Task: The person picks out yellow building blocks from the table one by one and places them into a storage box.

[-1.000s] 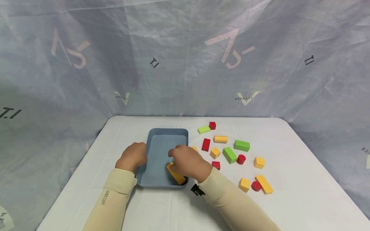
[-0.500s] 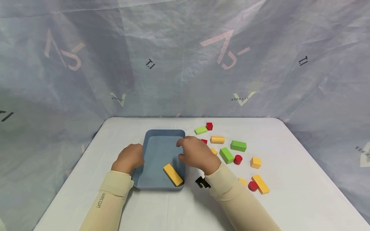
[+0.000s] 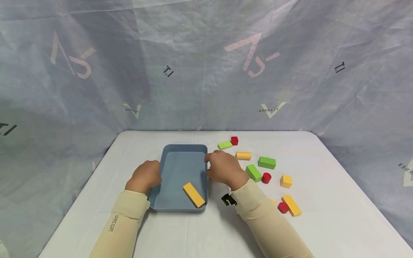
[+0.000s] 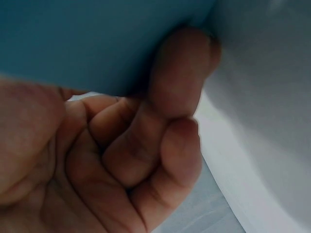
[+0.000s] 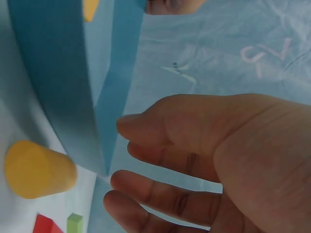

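Note:
My left hand (image 3: 144,176) holds the left wall of a blue-grey tray (image 3: 174,209); in the left wrist view its curled fingers (image 4: 177,77) lie along the tray's underside. A yellow rectangular block (image 3: 194,195) lies flat and slanted in the tray's near right corner. Just past the tray's right rim is my right hand (image 3: 224,168), its fingers loosely bent and apart with nothing between them. Below that hand, the right wrist view shows a yellow rounded block (image 5: 39,169) beside the tray's outer wall, which the hand hides in the head view.
Right of the tray lie green blocks (image 3: 267,162), a light green block (image 3: 224,145), a red cube (image 3: 234,141), a yellow cylinder (image 3: 243,155), a red cylinder (image 3: 266,177), a yellow cube (image 3: 286,181) and a long yellow block (image 3: 292,205). A grey curtain (image 3: 206,71) hangs behind the table.
My right hand has left the yellow block in the tray and moved away and to the right, out past the right rim. My left hand keeps its hold on the tray.

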